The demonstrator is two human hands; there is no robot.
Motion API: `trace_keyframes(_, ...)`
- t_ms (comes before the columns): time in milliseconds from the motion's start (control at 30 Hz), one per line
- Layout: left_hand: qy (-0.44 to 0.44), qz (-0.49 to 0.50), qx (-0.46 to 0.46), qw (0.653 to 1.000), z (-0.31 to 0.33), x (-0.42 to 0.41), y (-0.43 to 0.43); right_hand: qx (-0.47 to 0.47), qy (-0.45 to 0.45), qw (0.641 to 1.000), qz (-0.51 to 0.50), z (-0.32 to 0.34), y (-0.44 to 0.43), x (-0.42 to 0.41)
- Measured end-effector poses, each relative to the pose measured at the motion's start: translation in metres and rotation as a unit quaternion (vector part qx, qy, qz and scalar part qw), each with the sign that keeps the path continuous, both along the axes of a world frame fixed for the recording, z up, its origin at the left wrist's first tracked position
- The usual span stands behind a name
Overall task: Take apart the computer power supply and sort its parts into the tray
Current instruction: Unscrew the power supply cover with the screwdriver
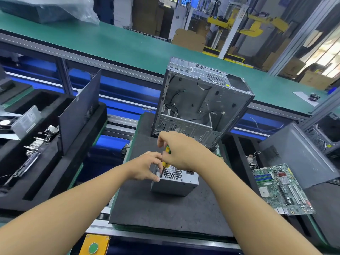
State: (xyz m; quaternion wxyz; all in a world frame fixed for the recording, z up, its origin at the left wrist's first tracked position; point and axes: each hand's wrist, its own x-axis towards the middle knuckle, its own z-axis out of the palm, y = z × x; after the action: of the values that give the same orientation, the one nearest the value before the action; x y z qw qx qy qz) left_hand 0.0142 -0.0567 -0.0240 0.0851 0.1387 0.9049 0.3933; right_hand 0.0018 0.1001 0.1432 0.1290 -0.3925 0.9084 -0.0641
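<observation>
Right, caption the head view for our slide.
The right hand holds a screwdriver on the power supply; left hand grips it.

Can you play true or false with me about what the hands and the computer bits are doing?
1. The right hand holds a screwdriver. True.
2. The left hand hangs in the air, touching nothing. False: it grips the metal box at its corner.
3. The computer case stands behind the metal box. True.
4. The green circuit board sits inside the computer case. False: it lies outside, off to the right.
</observation>
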Motion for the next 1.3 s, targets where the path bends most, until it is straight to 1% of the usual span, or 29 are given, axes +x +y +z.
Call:
trace_keyframes(133, -0.012, -0.008, -0.011, 1.0, 0.0019, -0.0016, 0.001, -0.004, -0.02, 1.0, -0.001, 0.0014, 0.0046, 0.0005)
trace_keyframes(167, -0.014, -0.007, -0.008, 1.0, 0.0019, -0.0017, 0.0012, 0.002, -0.01, 1.0, -0.004, 0.0008, 0.0048, 0.0012)
trace_keyframes(267, -0.031, -0.001, 0.002, 1.0, 0.0022, -0.0001, 0.0015, 0.032, 0.06, 0.997, -0.031, -0.0028, 0.0033, 0.0022)
trace_keyframes(300, -0.031, -0.005, 0.0, 1.0, 0.0021, -0.0001, 0.0014, 0.032, 0.069, 0.996, -0.037, -0.0038, 0.002, 0.0019)
trace_keyframes(333, -0.026, -0.009, -0.005, 1.0, 0.0017, -0.0008, 0.0012, 0.027, 0.063, 0.997, -0.039, -0.0043, 0.0008, 0.0014)
trace_keyframes(467, -0.017, -0.009, -0.018, 1.0, 0.0008, -0.0013, 0.0013, -0.011, -0.011, 1.0, -0.02, -0.0007, 0.0007, -0.0031)
trace_keyframes(567, -0.018, -0.009, -0.021, 1.0, 0.0032, -0.0002, 0.0018, -0.013, -0.046, 0.999, -0.022, 0.002, 0.0044, -0.0048)
trace_keyframes(633, -0.013, -0.016, -0.019, 1.0, 0.0051, -0.0005, 0.0026, -0.009, -0.051, 0.998, -0.03, 0.0007, 0.0055, -0.0037)
trace_keyframes(667, -0.013, -0.016, -0.017, 1.0, 0.0058, -0.0007, 0.0031, -0.004, -0.037, 0.999, -0.035, -0.0008, 0.0054, -0.0027)
trace_keyframes(767, -0.03, 0.001, -0.017, 0.999, 0.0075, -0.0003, 0.0036, 0.017, 0.051, 0.997, -0.052, -0.0052, 0.0024, -0.0002)
trace_keyframes(833, -0.025, -0.006, -0.031, 0.999, 0.0075, -0.0014, 0.0036, 0.016, 0.067, 0.996, -0.055, -0.0066, 0.0003, -0.001)
trace_keyframes(900, -0.023, -0.011, -0.037, 0.999, 0.0077, -0.002, 0.0039, 0.015, 0.051, 0.998, -0.039, -0.0061, 0.0001, -0.0033)
trace_keyframes(1033, -0.02, -0.006, -0.039, 0.999, 0.0059, -0.0032, 0.0031, 0.0, -0.027, 1.0, -0.008, -0.0006, 0.0042, -0.0047)
trace_keyframes(1100, -0.019, -0.008, -0.043, 0.999, 0.0047, -0.0037, 0.0031, -0.008, -0.044, 0.999, -0.002, 0.0004, 0.0059, -0.003)
trace_keyframes(1167, -0.02, -0.01, -0.043, 0.999, 0.0049, -0.0032, 0.0036, 0.004, -0.025, 1.0, -0.002, -0.0011, 0.0068, -0.0018)
trace_keyframes(1233, -0.024, -0.008, -0.036, 0.999, 0.0055, -0.0025, 0.0039, 0.027, 0.023, 0.999, -0.013, -0.0026, 0.0062, -0.001)
trace_keyframes(1300, -0.028, -0.008, -0.03, 0.999, 0.0062, -0.0013, 0.004, 0.029, 0.05, 0.998, -0.03, -0.0042, 0.0049, -0.0011)
